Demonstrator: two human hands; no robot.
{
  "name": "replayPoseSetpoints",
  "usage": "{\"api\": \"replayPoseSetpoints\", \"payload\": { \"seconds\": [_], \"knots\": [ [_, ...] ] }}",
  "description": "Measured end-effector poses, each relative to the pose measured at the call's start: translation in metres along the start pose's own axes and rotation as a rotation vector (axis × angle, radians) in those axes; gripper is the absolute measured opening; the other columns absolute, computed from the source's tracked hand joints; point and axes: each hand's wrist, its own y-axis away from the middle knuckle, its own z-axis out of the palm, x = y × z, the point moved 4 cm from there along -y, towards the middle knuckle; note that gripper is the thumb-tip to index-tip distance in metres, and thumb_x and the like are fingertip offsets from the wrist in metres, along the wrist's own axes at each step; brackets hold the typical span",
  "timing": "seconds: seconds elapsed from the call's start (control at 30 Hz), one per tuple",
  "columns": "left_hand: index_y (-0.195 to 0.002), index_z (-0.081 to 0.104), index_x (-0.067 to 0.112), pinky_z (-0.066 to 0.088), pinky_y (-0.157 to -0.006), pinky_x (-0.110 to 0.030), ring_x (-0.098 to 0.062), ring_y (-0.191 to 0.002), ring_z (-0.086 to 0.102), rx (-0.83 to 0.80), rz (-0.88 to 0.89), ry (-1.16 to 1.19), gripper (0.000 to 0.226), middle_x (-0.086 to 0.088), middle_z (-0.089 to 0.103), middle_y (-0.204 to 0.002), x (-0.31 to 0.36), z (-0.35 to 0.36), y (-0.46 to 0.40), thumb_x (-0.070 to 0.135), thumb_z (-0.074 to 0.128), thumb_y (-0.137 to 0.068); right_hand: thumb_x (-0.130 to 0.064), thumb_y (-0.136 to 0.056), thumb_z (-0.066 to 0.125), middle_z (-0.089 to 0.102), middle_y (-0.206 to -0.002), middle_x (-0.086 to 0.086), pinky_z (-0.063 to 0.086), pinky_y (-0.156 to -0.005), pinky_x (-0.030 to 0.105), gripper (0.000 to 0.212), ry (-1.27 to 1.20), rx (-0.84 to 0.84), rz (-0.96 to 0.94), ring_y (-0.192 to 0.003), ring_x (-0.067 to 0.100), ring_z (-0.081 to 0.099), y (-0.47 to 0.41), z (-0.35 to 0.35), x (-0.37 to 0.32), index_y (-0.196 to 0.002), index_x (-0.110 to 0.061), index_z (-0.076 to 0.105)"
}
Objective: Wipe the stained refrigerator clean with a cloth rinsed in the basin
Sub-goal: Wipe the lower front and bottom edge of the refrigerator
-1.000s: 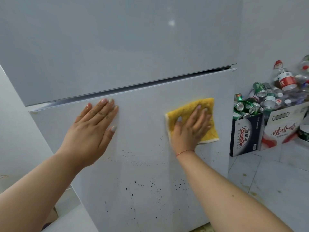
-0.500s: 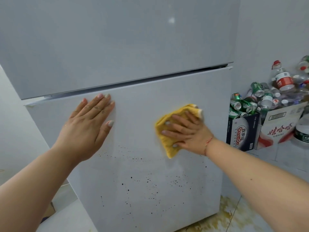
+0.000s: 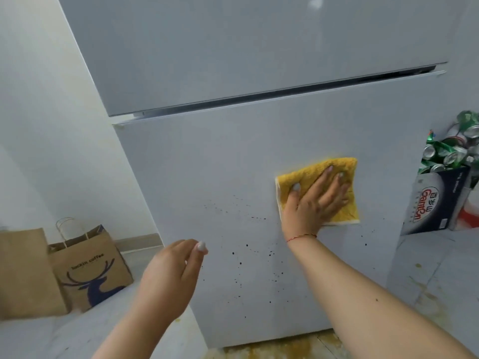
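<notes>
Mid-wipe. Right hand [image 3: 315, 203] flat, fingers spread, pressing the cloth [image 3: 305, 177] onto the lower fridge door [image 3: 207, 164], right of centre. Left hand [image 3: 171, 278] lower centre, off the door, fingers loosely curled, holding nothing. Specks [image 3: 241, 263] sit below and left of the cloth; next stroke should drag down-left across them.

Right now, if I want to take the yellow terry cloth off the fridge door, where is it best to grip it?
Probably the yellow terry cloth is best pinched at its upper left corner, coming from the left. It lies flat on the white refrigerator door, and the right hand presses its middle and lower part, so that corner stays uncovered.
</notes>
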Motion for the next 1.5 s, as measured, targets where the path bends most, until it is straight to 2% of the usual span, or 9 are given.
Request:
{"api": "replayPoseSetpoints", "payload": {
  "seconds": [0.1,0.23,0.43,0.6,0.77,1.03,1.2,1.37,1.5],
  "knots": [
    [-0.077,0.059,0.042,0.052,-0.075,-0.030,0.000,-0.083,0.062,-0.010,-0.114,0.111,0.043,0.017,0.066,-0.081,-0.017,0.005,0.020,0.062,0.022,-0.085,-0.046,-0.093,0.039,0.022,-0.151,0.021,0.011,-0.112,0.064,0.069,0.047,0.016,-0.214,-0.139,0.046,0.015,0.036,0.018,-0.040,-0.147,-0.007,0.023],
    [-0.074,0.060,0.040,0.053,-0.073,-0.032,-0.001,-0.079,0.061,-0.006,-0.217,0.178,0.046,0.014,0.067,-0.077,-0.042,0.006,0.038,0.064,0.022,-0.081,-0.045,-0.093,0.045,0.017,-0.150,0.012,0.010,-0.111,0.066,0.066,0.075,-0.024,-0.557,-0.141,0.044,0.012,0.083,0.042,-0.093,-0.147,-0.013,0.024],
    [-0.074,0.066,0.031,0.054,-0.072,-0.038,0.000,-0.073,0.062,0.047,-0.356,0.311,0.048,0.010,0.068,-0.071,-0.080,0.013,0.053,0.060,0.029,-0.082,-0.038,-0.091,0.051,0.016,-0.155,0.003,-0.007,-0.114,0.059,0.064,0.173,-0.167,-1.053,-0.146,0.030,-0.013,0.129,0.070,-0.151,-0.148,-0.022,0.029],
    [-0.072,0.067,0.030,0.054,-0.072,-0.039,-0.006,-0.073,0.063,0.016,-0.379,0.335,0.050,0.007,0.068,-0.069,-0.081,0.028,0.059,0.061,0.029,-0.082,-0.026,-0.092,0.038,0.024,-0.157,-0.003,-0.005,-0.114,0.047,0.058,0.385,-0.306,-1.586,-0.146,0.022,0.018,0.144,0.074,-0.149,-0.149,-0.024,0.027],
    [-0.071,0.067,0.029,0.053,-0.072,-0.037,-0.006,-0.073,0.063,-0.031,-0.366,0.344,0.051,0.005,0.068,-0.070,-0.063,0.042,0.054,0.060,0.029,-0.082,-0.030,-0.097,0.030,-0.005,-0.161,0.007,-0.007,-0.119,0.045,0.064,0.601,-0.507,-2.013,-0.147,0.029,-0.009,0.130,0.071,-0.110,-0.153,-0.015,0.002],
    [-0.070,0.068,0.031,0.054,-0.073,-0.036,-0.005,-0.073,0.064,-0.080,-0.310,0.340,0.050,0.013,0.069,-0.071,-0.032,0.063,0.044,0.060,0.030,-0.084,-0.019,-0.094,0.044,0.018,-0.159,0.004,0.008,-0.119,0.038,0.062,0.437,-0.396,-1.920,-0.147,0.023,0.013,0.068,0.038,-0.029,-0.151,-0.017,0.019],
    [-0.069,0.069,0.032,0.054,-0.073,-0.036,0.002,-0.071,0.063,-0.111,-0.285,0.330,0.048,0.020,0.068,-0.071,-0.019,0.077,0.043,0.058,0.031,-0.085,-0.016,-0.097,0.037,0.016,-0.157,-0.001,0.015,-0.118,0.037,0.060,0.470,-0.274,-1.878,-0.145,0.019,0.015,0.015,0.014,0.034,-0.152,-0.020,0.015],
    [-0.068,0.069,0.030,0.054,-0.073,-0.037,0.004,-0.068,0.062,-0.143,-0.287,0.328,0.046,0.017,0.069,-0.070,-0.012,0.091,0.046,0.056,0.034,-0.084,-0.031,-0.093,0.049,0.029,-0.152,-0.009,0.028,-0.110,0.040,0.055,0.497,-0.071,-1.725,-0.141,0.016,0.029,-0.028,-0.014,0.080,-0.146,-0.035,0.033],
    [-0.068,0.068,0.031,0.054,-0.073,-0.038,0.003,-0.068,0.062,-0.187,-0.271,0.289,0.052,0.019,0.068,-0.071,-0.010,0.101,0.044,0.062,0.031,-0.089,-0.047,-0.094,0.048,0.030,-0.150,-0.006,0.029,-0.109,0.056,0.053,0.537,-0.007,-1.432,-0.139,0.024,0.030,-0.060,-0.039,0.115,-0.144,-0.036,0.035]
  ]
}}
